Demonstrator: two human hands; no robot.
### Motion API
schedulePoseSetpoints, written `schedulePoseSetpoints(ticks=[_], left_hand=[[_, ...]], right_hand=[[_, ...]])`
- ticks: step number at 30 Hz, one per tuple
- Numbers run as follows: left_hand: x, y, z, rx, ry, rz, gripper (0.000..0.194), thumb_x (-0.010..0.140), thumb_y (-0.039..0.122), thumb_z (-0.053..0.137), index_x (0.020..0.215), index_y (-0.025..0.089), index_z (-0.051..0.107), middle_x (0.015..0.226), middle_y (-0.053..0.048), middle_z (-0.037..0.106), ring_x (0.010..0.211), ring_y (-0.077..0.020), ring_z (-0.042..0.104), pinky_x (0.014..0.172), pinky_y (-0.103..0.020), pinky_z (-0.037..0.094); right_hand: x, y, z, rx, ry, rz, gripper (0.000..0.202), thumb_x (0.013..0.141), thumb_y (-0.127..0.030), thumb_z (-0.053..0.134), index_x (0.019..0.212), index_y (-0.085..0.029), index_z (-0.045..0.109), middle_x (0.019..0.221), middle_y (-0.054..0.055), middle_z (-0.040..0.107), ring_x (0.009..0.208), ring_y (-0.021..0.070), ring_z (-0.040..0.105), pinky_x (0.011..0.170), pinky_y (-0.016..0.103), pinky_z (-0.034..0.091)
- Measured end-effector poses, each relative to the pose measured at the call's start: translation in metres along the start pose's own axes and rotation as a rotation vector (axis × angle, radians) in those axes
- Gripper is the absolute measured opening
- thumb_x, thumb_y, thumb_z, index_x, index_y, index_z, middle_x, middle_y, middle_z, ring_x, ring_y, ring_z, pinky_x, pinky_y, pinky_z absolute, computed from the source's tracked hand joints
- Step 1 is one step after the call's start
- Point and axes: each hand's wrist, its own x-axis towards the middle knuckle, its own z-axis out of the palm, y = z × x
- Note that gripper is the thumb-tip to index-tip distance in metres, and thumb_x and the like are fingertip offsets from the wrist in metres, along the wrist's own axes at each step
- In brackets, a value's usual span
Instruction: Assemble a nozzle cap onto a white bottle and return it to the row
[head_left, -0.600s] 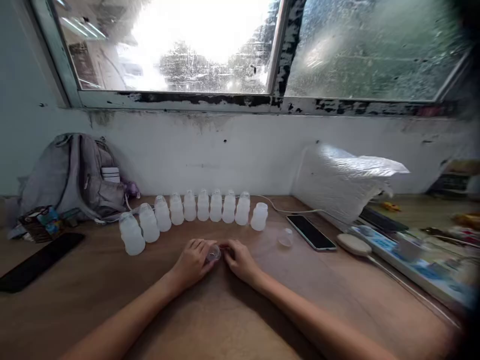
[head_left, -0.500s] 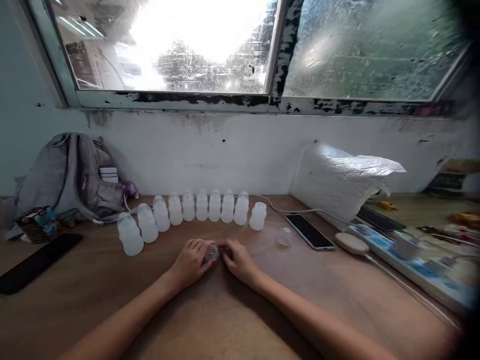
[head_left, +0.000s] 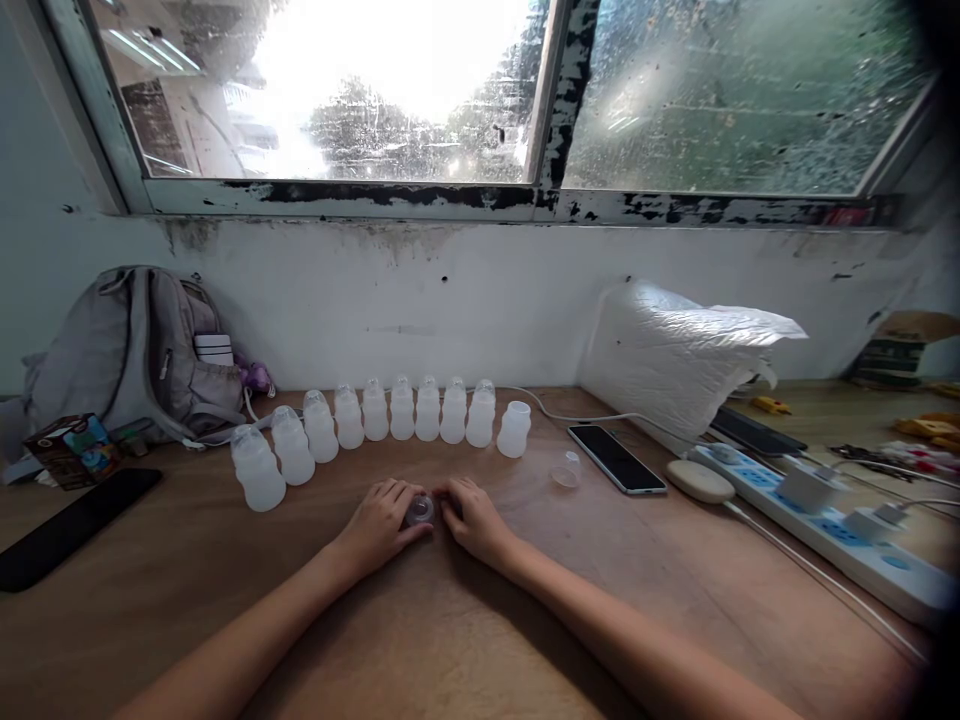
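Note:
My left hand (head_left: 384, 525) rests on the table, with its thumb and fingers around a small clear round piece (head_left: 419, 511), which looks like a bottle teat or cap. Just right of that piece lies my right hand (head_left: 474, 520), its fingers curled and thumb tucked in; what it holds, if anything, is hidden. Beyond both hands, several frosted baby bottles (head_left: 402, 412) stand upright in an arc, most with clear tops. The rightmost bottle (head_left: 514, 430) has an uncovered mouth. Another clear teat-shaped piece (head_left: 568, 470) lies on the table to its right.
A phone (head_left: 616, 459), a round beige pad (head_left: 700, 481) and a power strip (head_left: 832, 530) lie at right, before a silvery padded bag (head_left: 675, 360). At left are a grey backpack (head_left: 142, 350), a small carton (head_left: 75, 450) and a black slab-like device (head_left: 79, 525).
My hands keep nearly the same pose around the clear piece. The whole view has shifted very slightly and become sharper.

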Motion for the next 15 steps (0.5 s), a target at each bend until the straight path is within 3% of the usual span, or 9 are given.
schedulePoseSetpoints(ticks=[11,15], left_hand=[[0.0005,0.0000,-0.0020,-0.063,0.024,-0.010,0.039,0.076,0.045,0.047,0.105,0.020,0.047,0.100,-0.006,0.053,0.092,-0.0205,0.047,0.081,-0.035,0.036],[0.0016,-0.0014,-0.0058,-0.207,0.049,-0.033,0.023,0.082,0.036,0.041,0.091,0.019,0.052,0.092,-0.004,0.054,0.087,-0.0176,0.048,0.080,-0.032,0.037]], right_hand=[[-0.0010,0.0031,0.0020,-0.021,-0.009,-0.024,0.020,0.069,-0.004,0.043,0.081,-0.016,0.052,0.080,0.005,0.057,0.078,0.0160,0.049,0.071,0.029,0.039],[-0.0019,0.0008,0.0011,-0.021,-0.005,-0.061,0.019,0.071,-0.005,0.043,0.083,-0.017,0.052,0.080,0.005,0.056,0.080,0.0164,0.049,0.072,0.029,0.040]])
